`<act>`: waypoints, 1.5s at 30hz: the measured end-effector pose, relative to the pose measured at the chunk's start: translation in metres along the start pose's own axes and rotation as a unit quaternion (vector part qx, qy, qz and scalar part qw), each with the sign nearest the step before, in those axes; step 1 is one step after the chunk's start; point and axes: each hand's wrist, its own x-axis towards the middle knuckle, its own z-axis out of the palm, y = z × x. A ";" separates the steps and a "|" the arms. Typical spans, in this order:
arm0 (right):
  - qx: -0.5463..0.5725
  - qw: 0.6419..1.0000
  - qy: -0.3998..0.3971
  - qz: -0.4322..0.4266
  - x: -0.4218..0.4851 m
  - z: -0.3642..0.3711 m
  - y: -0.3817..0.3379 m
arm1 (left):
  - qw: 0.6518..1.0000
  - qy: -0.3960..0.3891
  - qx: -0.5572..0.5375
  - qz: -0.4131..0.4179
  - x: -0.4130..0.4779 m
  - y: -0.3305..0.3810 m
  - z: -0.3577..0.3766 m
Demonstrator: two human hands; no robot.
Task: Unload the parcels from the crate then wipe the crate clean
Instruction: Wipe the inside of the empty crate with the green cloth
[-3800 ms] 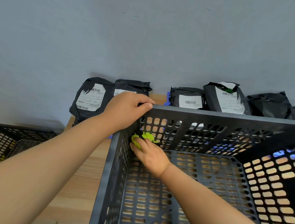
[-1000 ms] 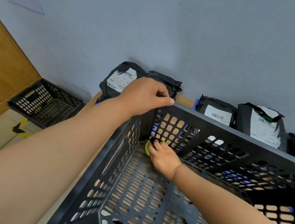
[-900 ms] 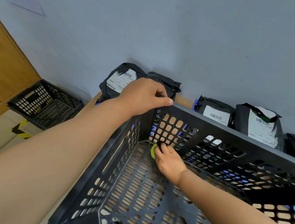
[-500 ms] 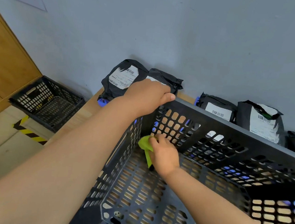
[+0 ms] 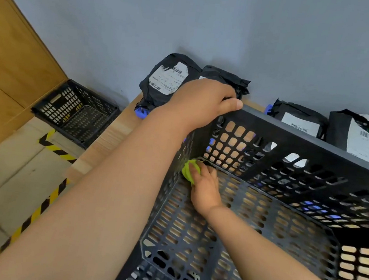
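Crate (image 5: 291,135) is sitting on the wooden table (image 5: 110,137) with nothing left inside it, so the unloading half looks done to me and this is the wiping part. Green cloth (image 5: 187,170) is jammed right into the far-left bottom corner, where the floor grid meets the two walls. The right hand (image 5: 205,186) is on top of it, fingers curled over the bunched-up cloth and pressing it down, with the cloth sticking out ahead and left of the fingertips. That means there's nowhere further to push. My guess is the next stroke has to go back toward the person or off to the right along the far wall, which runs parallel to the row of parcels.

The left hand (image 5: 204,101) is clamped over the rim almost straight above that corner, thumb along the top edge, bracing the crate. The right hand is the only one down in the crate.

Behind the rim, four black parcels line the grey wall (image 5: 211,30): one (image 5: 168,80) and another (image 5: 226,78) just past the left hand, then two more (image 5: 299,121) (image 5: 362,133) further right. Three show white shipping labels with barcodes, but the print is too small to read. The right-most one has a green mark I can't make out.

Down on the floor to the left is a second black crate (image 5: 74,110), next to some yellow-black hazard tape (image 5: 53,148).
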 end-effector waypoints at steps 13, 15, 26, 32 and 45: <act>-0.002 0.991 -0.089 -0.101 -0.068 0.021 -0.023 | 1.000 0.006 0.005 0.007 -0.005 0.004 -0.005; 0.005 0.989 -0.102 -0.110 -0.073 0.022 -0.027 | 1.000 0.006 0.014 0.017 -0.005 0.006 -0.006; 0.036 0.940 -0.227 -0.251 -0.106 0.017 -0.044 | 0.987 0.041 0.134 0.077 -0.002 0.015 -0.008; 0.056 0.916 -0.210 -0.337 -0.108 0.020 -0.039 | 0.991 0.087 0.080 0.062 -0.002 0.015 -0.009; -0.042 0.890 -0.069 -0.448 -0.100 0.048 -0.021 | 0.995 0.072 0.067 0.028 -0.004 0.013 -0.004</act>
